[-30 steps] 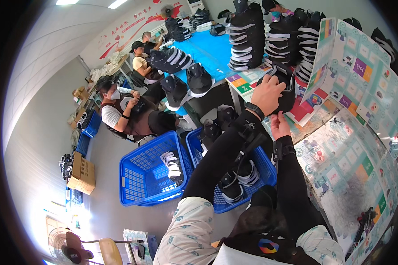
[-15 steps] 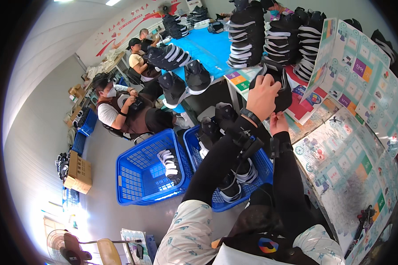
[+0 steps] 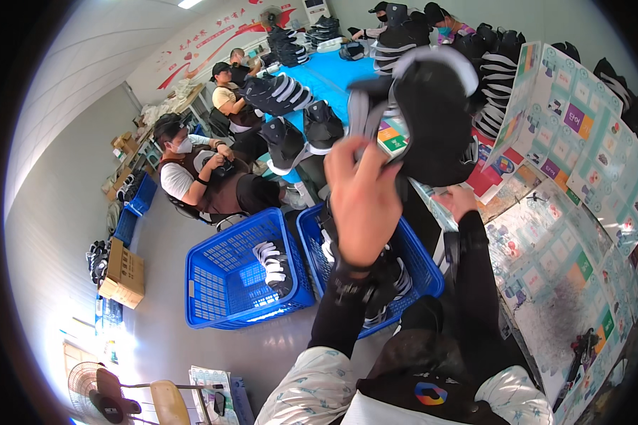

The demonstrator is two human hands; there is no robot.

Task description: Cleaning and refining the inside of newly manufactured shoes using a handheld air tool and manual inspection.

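Observation:
A black shoe upper (image 3: 432,124) with a pale edge is raised in front of me, blurred by motion. My left hand (image 3: 361,202) is closed at its left side, with a dark and pale part of it, also smeared, rising above the fingers. Just below the upper, my right hand (image 3: 456,202) has its fingers drawn together near the lower end. Whatever lies between those fingertips is too small to make out. Under my forearms stands a blue basket (image 3: 424,263) with several black-and-white uppers in it, partly hidden by my left arm.
Another blue basket (image 3: 204,283) holds a few nested uppers (image 3: 273,268). Stacked uppers stand on the blue-topped table (image 3: 329,74). At right is a worktable (image 3: 539,283) covered with printed sheets. Seated co-workers (image 3: 209,166) handle pieces at left; a fan (image 3: 96,397) stands lower left.
My left hand has come nearer and to the left, and the shoe upper has swung up, looming larger. My right hand has shifted slightly right, staying low beside it.

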